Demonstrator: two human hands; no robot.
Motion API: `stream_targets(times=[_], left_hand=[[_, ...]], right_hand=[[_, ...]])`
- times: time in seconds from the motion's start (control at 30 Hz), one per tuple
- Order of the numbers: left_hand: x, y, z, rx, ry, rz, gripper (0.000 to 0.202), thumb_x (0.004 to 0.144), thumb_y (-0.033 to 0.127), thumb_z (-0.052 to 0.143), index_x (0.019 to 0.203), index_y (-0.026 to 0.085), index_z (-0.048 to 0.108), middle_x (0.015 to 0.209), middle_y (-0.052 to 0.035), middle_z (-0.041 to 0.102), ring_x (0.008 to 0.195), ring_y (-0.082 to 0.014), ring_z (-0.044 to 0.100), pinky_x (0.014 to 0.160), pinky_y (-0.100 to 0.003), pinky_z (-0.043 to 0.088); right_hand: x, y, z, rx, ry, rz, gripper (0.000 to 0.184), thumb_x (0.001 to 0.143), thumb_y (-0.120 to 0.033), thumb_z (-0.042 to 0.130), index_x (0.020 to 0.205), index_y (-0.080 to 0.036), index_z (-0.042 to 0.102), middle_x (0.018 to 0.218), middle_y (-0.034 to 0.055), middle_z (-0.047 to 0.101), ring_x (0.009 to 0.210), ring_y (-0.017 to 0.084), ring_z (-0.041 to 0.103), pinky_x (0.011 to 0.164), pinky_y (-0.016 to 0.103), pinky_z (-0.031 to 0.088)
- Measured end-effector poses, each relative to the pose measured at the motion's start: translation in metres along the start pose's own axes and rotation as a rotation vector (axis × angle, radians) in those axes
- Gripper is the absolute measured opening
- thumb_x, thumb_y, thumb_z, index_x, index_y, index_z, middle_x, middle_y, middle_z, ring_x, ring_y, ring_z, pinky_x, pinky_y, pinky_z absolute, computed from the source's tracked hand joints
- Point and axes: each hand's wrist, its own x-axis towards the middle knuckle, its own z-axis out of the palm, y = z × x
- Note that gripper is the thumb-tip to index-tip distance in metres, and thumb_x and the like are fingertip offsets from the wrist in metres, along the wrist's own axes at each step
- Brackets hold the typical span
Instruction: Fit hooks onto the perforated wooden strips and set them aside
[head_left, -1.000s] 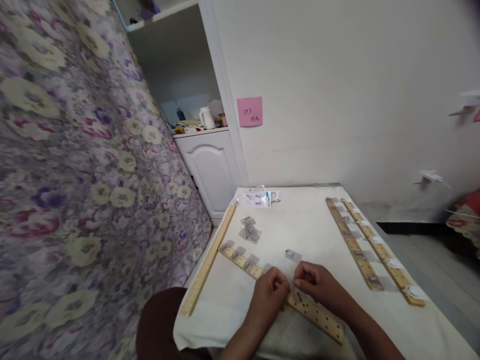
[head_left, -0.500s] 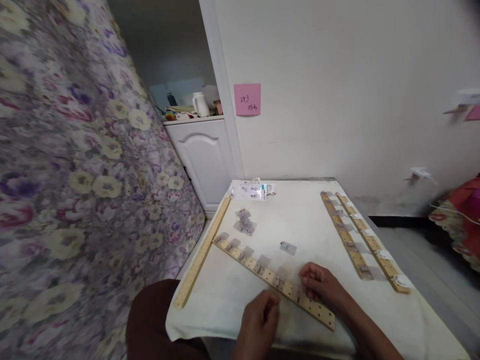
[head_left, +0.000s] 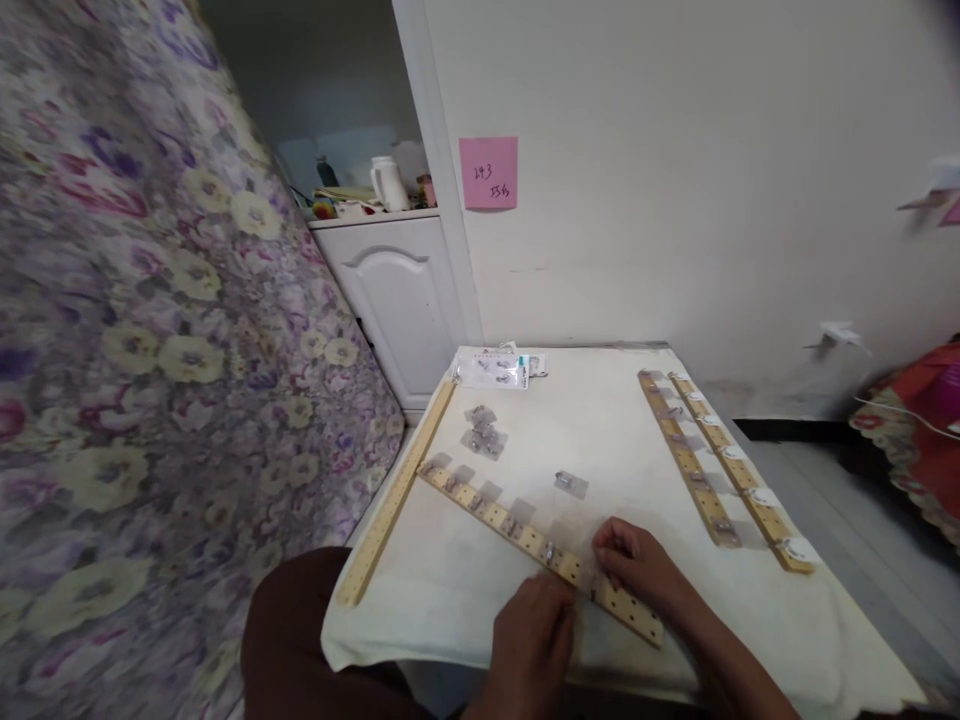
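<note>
Slanting across the table's front half lies a perforated wooden strip (head_left: 525, 539). Along it sits a row of small metal fittings on clear plastic squares, one being a metal fitting (head_left: 550, 551). My right hand (head_left: 637, 565) is closed in a pinch over the strip's near right part, fingertips at a clear plastic-backed fitting (head_left: 593, 592). Beside the strip's front edge, my left hand (head_left: 531, 635) is curled shut with its fingertips close to the wood; what they hold, if anything, is hidden. A single loose plastic-backed fitting (head_left: 571, 484) lies behind the strip.
Several plastic-backed fittings (head_left: 484, 432) lie piled at left. A plain wooden strip (head_left: 390, 505) runs along the left edge. At right lie a strip with clear pieces (head_left: 686, 455) and a strip with white pieces (head_left: 739, 470). Flat packaging (head_left: 491, 370) lies at the back.
My left hand has moved slightly right, closer to the strip and the right hand. The right hand stays beside the same fitting. The whole view has shifted a little.
</note>
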Motion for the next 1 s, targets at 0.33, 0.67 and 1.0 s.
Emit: stream_targets(times=[0.33,0.67,1.0], left_hand=[[-0.005,-0.001,0.000,0.072,-0.002,0.140,0.018,0.089,0.015,0.046,0.097,0.022,0.060,0.086,-0.0040,0.064,0.082,-0.0195,0.057,0.069,-0.028,0.043],[-0.007,-0.006,0.001,0.086,0.032,0.218,0.030,0.086,0.010,0.043,0.110,0.021,0.058,0.089,-0.0069,0.066,0.081,-0.0205,0.058,0.067,-0.030,0.046],[-0.007,-0.005,0.001,0.217,-0.026,0.263,0.049,0.080,0.007,0.044,0.126,0.023,0.050,0.088,-0.0071,0.063,0.078,-0.0218,0.056,0.064,-0.032,0.043]], right_hand=[[-0.001,-0.002,-0.003,-0.207,0.088,-0.011,0.009,0.068,-0.023,0.057,0.062,-0.020,0.052,0.056,-0.0042,0.051,0.056,0.012,0.046,0.053,0.024,0.034],[-0.002,-0.003,-0.007,-0.178,0.055,-0.011,0.009,0.070,-0.025,0.057,0.063,-0.019,0.054,0.055,-0.0039,0.052,0.056,0.013,0.046,0.054,0.024,0.034],[-0.003,-0.008,-0.009,-0.160,0.052,-0.011,0.010,0.070,-0.025,0.056,0.063,-0.020,0.051,0.056,-0.0040,0.049,0.055,0.013,0.044,0.055,0.026,0.033]])
